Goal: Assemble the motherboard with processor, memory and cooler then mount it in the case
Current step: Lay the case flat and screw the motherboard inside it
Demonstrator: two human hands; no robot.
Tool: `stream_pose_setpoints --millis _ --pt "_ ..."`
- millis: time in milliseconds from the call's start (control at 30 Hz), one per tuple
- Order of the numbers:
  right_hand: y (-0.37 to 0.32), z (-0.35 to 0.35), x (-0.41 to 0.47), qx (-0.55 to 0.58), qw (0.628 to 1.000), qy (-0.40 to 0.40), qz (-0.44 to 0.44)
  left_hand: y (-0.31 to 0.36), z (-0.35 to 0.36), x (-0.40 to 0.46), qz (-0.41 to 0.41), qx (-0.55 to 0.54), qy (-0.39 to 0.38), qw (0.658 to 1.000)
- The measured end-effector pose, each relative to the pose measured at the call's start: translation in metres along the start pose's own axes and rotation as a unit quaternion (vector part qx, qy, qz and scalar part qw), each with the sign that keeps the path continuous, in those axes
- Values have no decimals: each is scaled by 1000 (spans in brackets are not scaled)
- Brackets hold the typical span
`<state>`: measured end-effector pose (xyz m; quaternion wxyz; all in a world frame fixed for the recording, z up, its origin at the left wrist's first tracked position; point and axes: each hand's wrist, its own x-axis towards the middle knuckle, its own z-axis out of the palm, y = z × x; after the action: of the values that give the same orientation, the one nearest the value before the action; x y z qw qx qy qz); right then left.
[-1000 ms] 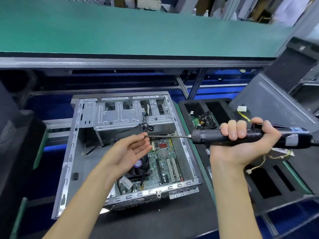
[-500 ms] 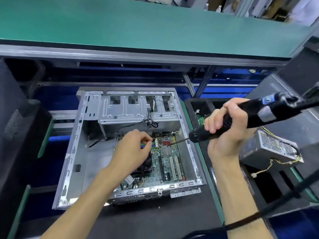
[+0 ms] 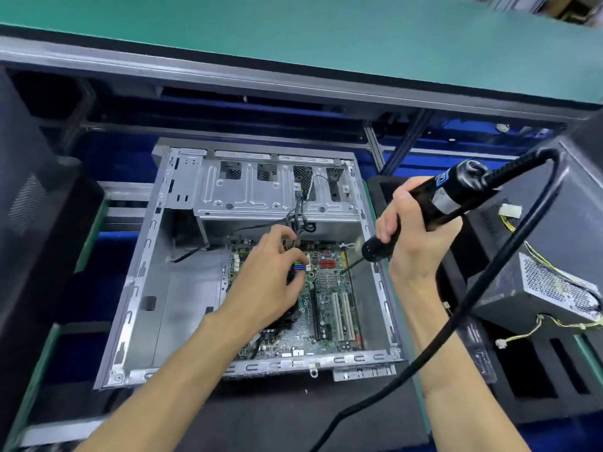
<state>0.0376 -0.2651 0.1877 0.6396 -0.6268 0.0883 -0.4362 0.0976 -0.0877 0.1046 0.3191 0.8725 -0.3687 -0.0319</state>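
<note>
Motherboard (image 3: 329,298) sits in case (image 3: 137,288) on black mat (image 3: 293,415) beneath green shelf (image 3: 293,37).

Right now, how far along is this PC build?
Done: the motherboard lies inside the case. In hand: the right hand grips the electric screwdriver, bit angled toward the board; the left hand hovers over it. Left: driving the mounting screws.

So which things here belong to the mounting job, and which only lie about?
In use:
- open silver metal case
- green motherboard
- black electric screwdriver, gripped by right hand
- left hand, over board

Lying about:
- grey power supply box
- black foam tray
</note>
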Motion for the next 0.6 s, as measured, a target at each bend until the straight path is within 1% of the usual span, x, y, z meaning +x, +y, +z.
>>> stream_pose_setpoints --millis 200,600 --pt "7 6 2 -5 1000 -12 1 -3 4 1 -9 -15 -10 1000" --pt "8 9 2 -25 999 -23 0 -4 5 2 -3 -7 -13 1000"
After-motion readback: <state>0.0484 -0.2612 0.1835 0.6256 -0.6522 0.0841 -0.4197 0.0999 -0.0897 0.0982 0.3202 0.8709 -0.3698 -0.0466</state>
